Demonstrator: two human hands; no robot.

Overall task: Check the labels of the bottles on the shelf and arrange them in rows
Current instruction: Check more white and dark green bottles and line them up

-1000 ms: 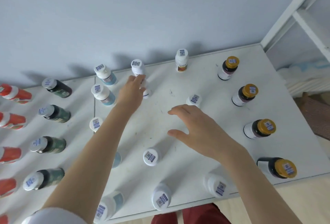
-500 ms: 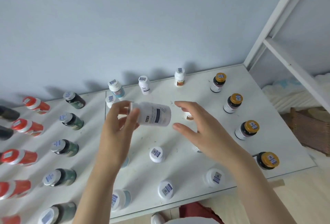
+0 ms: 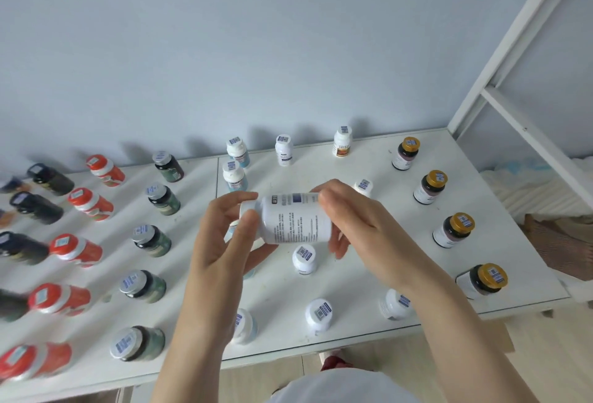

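You hold the white bottle (image 3: 296, 219) sideways, both hands' (image 3: 224, 242) (image 3: 362, 226) grip closed on it, reading; next, stand it in the white-capped row.

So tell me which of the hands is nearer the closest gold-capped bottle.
Right. The right hand holds the white bottle at its base end, toward the gold-capped bottle; the left hand grips the cap end, farther away.
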